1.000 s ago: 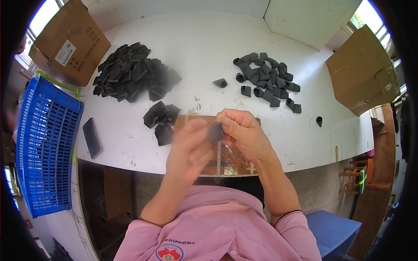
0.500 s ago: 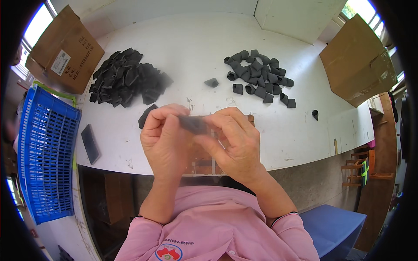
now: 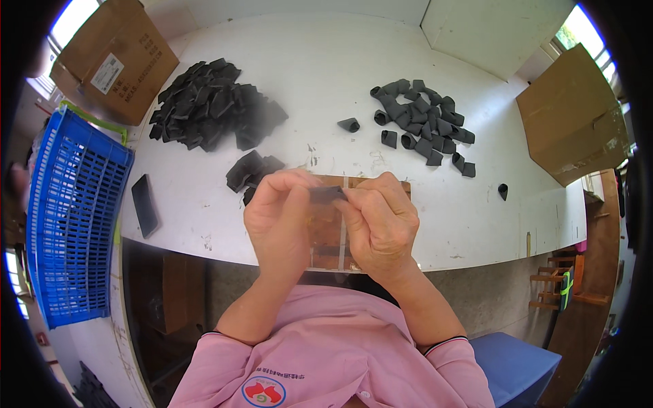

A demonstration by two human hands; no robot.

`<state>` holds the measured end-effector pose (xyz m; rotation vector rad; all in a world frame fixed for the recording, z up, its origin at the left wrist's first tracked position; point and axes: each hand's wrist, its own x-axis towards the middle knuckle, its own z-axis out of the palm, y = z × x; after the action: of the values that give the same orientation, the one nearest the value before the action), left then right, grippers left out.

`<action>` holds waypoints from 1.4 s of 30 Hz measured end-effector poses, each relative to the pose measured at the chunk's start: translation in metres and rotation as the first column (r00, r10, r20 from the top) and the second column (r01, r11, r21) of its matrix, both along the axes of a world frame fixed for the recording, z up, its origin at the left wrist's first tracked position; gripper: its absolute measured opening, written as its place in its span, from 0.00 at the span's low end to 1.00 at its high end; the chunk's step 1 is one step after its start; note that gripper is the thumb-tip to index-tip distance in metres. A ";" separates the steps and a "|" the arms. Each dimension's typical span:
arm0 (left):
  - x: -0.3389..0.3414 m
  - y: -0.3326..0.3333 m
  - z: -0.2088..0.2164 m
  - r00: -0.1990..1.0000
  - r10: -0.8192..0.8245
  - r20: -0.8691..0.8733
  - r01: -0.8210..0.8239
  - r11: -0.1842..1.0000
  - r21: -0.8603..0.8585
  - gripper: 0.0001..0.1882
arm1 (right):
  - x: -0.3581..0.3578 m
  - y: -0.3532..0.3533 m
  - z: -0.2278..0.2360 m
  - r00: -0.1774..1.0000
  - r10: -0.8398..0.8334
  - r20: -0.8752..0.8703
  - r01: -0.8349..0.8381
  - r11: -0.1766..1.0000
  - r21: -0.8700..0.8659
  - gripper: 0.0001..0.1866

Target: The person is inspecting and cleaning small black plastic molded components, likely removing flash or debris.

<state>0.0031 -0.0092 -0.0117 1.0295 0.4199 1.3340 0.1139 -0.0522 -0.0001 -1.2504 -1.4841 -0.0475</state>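
A small black piece of fabric or foam (image 3: 327, 194) is stretched between my two hands, over a brown wooden board (image 3: 325, 238) at the table's front edge. My left hand (image 3: 277, 221) pinches its left end; motion blurs those fingertips slightly. At the other end, the thumb and fingers of my right hand (image 3: 382, 224) close on it. Several loose black pieces (image 3: 250, 170) lie just beyond my left hand, partly hidden by it. Farther left rises a heap of flat black pieces (image 3: 204, 102). To the right is a group of black rolled tubes (image 3: 422, 119).
One tube (image 3: 349, 125) lies alone mid-table, another (image 3: 503, 191) far right. A dark flat slab (image 3: 144, 206) rests near the left edge, beside a blue plastic basket (image 3: 80, 217). Cardboard boxes stand at the left (image 3: 112, 61) and right (image 3: 571, 115). A blue stool (image 3: 513, 364) is below right.
The view has shifted, so the table contents appear farther right. My right hand's fingers have drawn together on the black piece's end, and the piece now looks narrower between my hands.
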 end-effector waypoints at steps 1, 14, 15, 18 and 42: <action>0.000 0.001 0.001 1.000 0.013 0.001 -0.013 1.000 0.000 0.04 | -0.001 0.001 0.000 0.998 -0.035 0.047 0.035 0.999 0.008 0.08; -0.012 0.020 0.008 0.970 -0.015 -0.243 0.071 0.972 0.223 0.04 | 0.025 0.008 0.024 0.939 0.251 -0.234 -0.316 0.896 -0.311 0.05; -0.013 0.021 0.007 0.970 -0.016 -0.245 0.071 0.973 0.217 0.04 | 0.025 0.008 0.022 0.939 0.249 -0.237 -0.317 0.894 -0.316 0.05; -0.016 0.020 0.006 0.951 0.000 -0.309 0.072 0.972 0.222 0.03 | 0.021 0.006 0.014 0.955 0.239 -0.177 -0.282 0.914 -0.293 0.05; -0.070 0.046 -0.106 -0.271 0.520 -0.810 0.159 0.854 0.495 0.13 | -0.006 -0.037 -0.047 0.761 -0.056 -0.646 -0.469 0.641 -0.608 0.10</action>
<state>-0.0670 0.0369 -0.1174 2.5425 1.7098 0.3721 0.1077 -0.0892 -0.0474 -1.4925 -1.0404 1.1765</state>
